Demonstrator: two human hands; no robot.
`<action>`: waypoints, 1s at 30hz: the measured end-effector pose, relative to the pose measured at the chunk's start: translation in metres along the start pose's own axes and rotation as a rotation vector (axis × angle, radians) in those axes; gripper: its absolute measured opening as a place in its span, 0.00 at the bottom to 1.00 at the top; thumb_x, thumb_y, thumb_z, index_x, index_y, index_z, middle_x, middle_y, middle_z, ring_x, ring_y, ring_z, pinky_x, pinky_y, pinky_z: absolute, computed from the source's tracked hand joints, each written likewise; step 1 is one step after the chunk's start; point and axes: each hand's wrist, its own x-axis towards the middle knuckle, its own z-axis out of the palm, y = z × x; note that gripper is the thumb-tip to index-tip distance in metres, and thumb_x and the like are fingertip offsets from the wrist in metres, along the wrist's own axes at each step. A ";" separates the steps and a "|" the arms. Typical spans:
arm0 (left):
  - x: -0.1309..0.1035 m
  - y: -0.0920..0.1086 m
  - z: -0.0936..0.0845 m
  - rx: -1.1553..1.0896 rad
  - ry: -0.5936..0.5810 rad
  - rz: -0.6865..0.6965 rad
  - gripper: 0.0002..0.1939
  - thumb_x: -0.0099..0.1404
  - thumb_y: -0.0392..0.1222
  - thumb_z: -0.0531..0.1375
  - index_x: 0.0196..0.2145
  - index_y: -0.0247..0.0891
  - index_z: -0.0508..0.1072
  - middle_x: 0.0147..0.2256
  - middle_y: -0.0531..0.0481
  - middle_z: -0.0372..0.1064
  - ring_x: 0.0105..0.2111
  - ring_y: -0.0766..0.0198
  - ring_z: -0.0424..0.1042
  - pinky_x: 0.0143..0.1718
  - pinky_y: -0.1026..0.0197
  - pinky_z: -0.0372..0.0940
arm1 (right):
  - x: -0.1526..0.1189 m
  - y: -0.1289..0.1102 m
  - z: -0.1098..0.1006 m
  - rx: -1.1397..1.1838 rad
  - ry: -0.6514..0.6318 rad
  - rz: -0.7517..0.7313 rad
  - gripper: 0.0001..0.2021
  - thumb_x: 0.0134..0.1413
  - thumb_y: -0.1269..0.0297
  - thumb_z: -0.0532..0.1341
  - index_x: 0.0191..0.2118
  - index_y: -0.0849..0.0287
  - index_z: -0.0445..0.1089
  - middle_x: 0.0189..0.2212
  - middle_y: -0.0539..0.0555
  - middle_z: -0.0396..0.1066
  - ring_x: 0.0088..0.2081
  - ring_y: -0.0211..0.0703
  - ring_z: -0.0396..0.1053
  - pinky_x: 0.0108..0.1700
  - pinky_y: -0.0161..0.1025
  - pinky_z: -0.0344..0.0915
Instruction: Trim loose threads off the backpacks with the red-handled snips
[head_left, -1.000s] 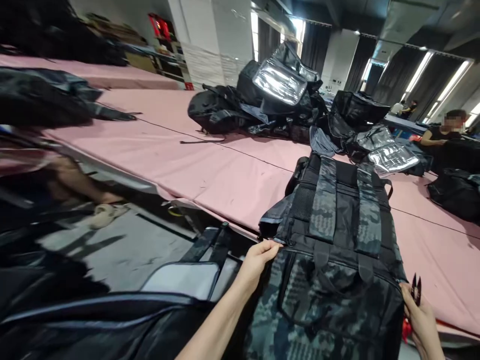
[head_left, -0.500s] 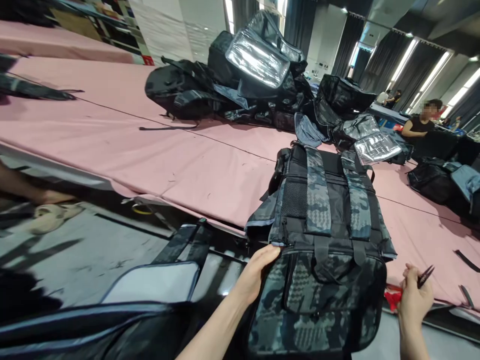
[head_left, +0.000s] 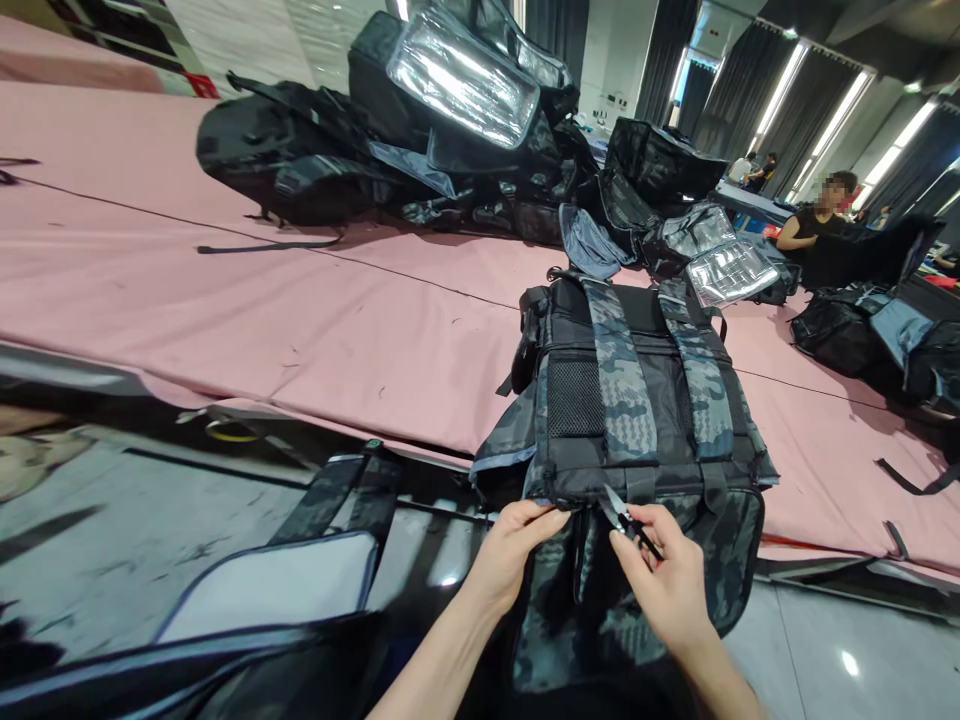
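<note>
A camouflage backpack (head_left: pixel 630 400) lies strap side up on the pink-covered table (head_left: pixel 360 330), its lower flap hanging over the front edge. My left hand (head_left: pixel 517 545) pinches the backpack's edge at the left end of the seam above the flap. In my right hand (head_left: pixel 664 565) is a small pair of thread snips (head_left: pixel 634 525), their blades pointing up and left at that seam. The blade tips are close to the fabric; whether they touch it I cannot tell.
Dark bags with a silver-lined one (head_left: pixel 465 80) are piled at the back. More bags (head_left: pixel 847 330) lie at the right. A pale-backed bag (head_left: pixel 277 580) is at the lower left. Beyond the table a person (head_left: pixel 817 225) handles dark fabric.
My right hand has moved left from beside the backpack to its seam, bringing the snips over it. My left hand still grips the edge. The view has shifted somewhat to the right.
</note>
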 end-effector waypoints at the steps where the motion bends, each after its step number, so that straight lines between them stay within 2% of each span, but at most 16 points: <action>1: 0.000 0.001 0.000 0.013 -0.007 0.010 0.09 0.40 0.43 0.68 0.22 0.37 0.77 0.24 0.50 0.73 0.29 0.61 0.68 0.37 0.60 0.61 | 0.002 -0.001 0.003 -0.011 0.000 -0.013 0.12 0.56 0.58 0.58 0.41 0.60 0.66 0.25 0.49 0.67 0.24 0.35 0.64 0.26 0.29 0.63; 6: 0.002 0.000 -0.002 0.054 -0.064 0.040 0.09 0.43 0.44 0.66 0.23 0.37 0.77 0.25 0.50 0.73 0.33 0.57 0.69 0.38 0.58 0.62 | 0.009 0.002 0.010 -0.040 -0.002 -0.069 0.10 0.56 0.60 0.57 0.40 0.60 0.66 0.29 0.51 0.70 0.28 0.36 0.68 0.29 0.28 0.66; 11: 0.004 -0.003 -0.004 0.053 -0.106 0.028 0.11 0.44 0.44 0.66 0.26 0.36 0.77 0.25 0.49 0.72 0.33 0.57 0.68 0.37 0.58 0.62 | 0.010 0.003 0.010 -0.037 -0.016 -0.106 0.09 0.57 0.61 0.55 0.40 0.60 0.67 0.31 0.53 0.71 0.31 0.37 0.69 0.31 0.29 0.67; 16: -0.007 0.001 -0.001 0.189 -0.086 0.083 0.15 0.47 0.50 0.64 0.29 0.36 0.76 0.25 0.50 0.71 0.32 0.58 0.67 0.35 0.60 0.62 | 0.005 0.008 0.003 0.066 0.034 -0.046 0.09 0.57 0.60 0.56 0.38 0.62 0.65 0.25 0.51 0.68 0.24 0.35 0.65 0.24 0.28 0.63; 18: -0.017 0.002 -0.003 0.368 0.009 0.207 0.13 0.52 0.50 0.62 0.28 0.37 0.76 0.27 0.50 0.70 0.31 0.59 0.66 0.34 0.61 0.62 | 0.002 0.011 -0.002 0.073 0.072 -0.070 0.09 0.57 0.61 0.57 0.39 0.62 0.64 0.25 0.50 0.67 0.24 0.35 0.65 0.24 0.29 0.62; 19: -0.021 0.003 -0.004 0.473 0.094 0.316 0.11 0.55 0.49 0.60 0.28 0.38 0.75 0.28 0.50 0.70 0.31 0.60 0.66 0.35 0.61 0.62 | 0.001 0.012 -0.005 0.068 0.084 -0.098 0.10 0.57 0.62 0.56 0.41 0.62 0.63 0.26 0.51 0.68 0.24 0.36 0.65 0.26 0.30 0.63; 22: -0.030 0.010 -0.009 0.761 0.411 0.777 0.07 0.58 0.42 0.59 0.34 0.41 0.75 0.34 0.49 0.69 0.35 0.60 0.67 0.42 0.59 0.61 | 0.000 0.013 -0.012 0.010 0.109 -0.203 0.13 0.58 0.66 0.53 0.48 0.61 0.60 0.33 0.55 0.69 0.31 0.39 0.68 0.34 0.35 0.66; 23: -0.031 0.014 -0.010 0.851 0.446 0.912 0.09 0.58 0.41 0.59 0.38 0.42 0.74 0.36 0.48 0.69 0.37 0.59 0.67 0.43 0.57 0.60 | 0.001 0.012 -0.012 -0.020 0.122 -0.240 0.14 0.58 0.67 0.52 0.50 0.61 0.59 0.37 0.56 0.69 0.34 0.40 0.69 0.37 0.37 0.67; 24: -0.029 0.019 -0.010 0.944 0.422 1.012 0.12 0.58 0.41 0.59 0.41 0.43 0.73 0.38 0.47 0.68 0.38 0.59 0.67 0.44 0.57 0.60 | 0.003 0.011 -0.012 -0.052 0.135 -0.277 0.14 0.58 0.68 0.51 0.50 0.60 0.59 0.39 0.57 0.68 0.36 0.41 0.68 0.40 0.38 0.67; 26: -0.023 0.029 -0.009 1.131 0.270 1.126 0.14 0.59 0.41 0.59 0.45 0.45 0.71 0.38 0.47 0.68 0.37 0.58 0.67 0.42 0.56 0.61 | 0.009 0.006 -0.009 -0.122 0.160 -0.345 0.14 0.57 0.68 0.52 0.50 0.58 0.60 0.40 0.57 0.67 0.39 0.43 0.67 0.42 0.40 0.66; 28: -0.015 0.036 -0.006 1.260 0.144 1.209 0.11 0.61 0.40 0.57 0.43 0.45 0.72 0.35 0.48 0.69 0.33 0.60 0.67 0.38 0.58 0.61 | 0.017 0.003 -0.005 -0.202 0.154 -0.400 0.15 0.54 0.66 0.56 0.49 0.58 0.62 0.39 0.56 0.68 0.41 0.44 0.67 0.42 0.39 0.65; 30: -0.006 0.040 -0.005 1.313 0.128 1.303 0.08 0.61 0.39 0.56 0.38 0.43 0.72 0.32 0.49 0.69 0.30 0.61 0.67 0.36 0.59 0.61 | 0.026 0.003 -0.001 -0.306 0.104 -0.435 0.17 0.52 0.66 0.58 0.49 0.56 0.63 0.42 0.55 0.67 0.43 0.43 0.66 0.42 0.37 0.64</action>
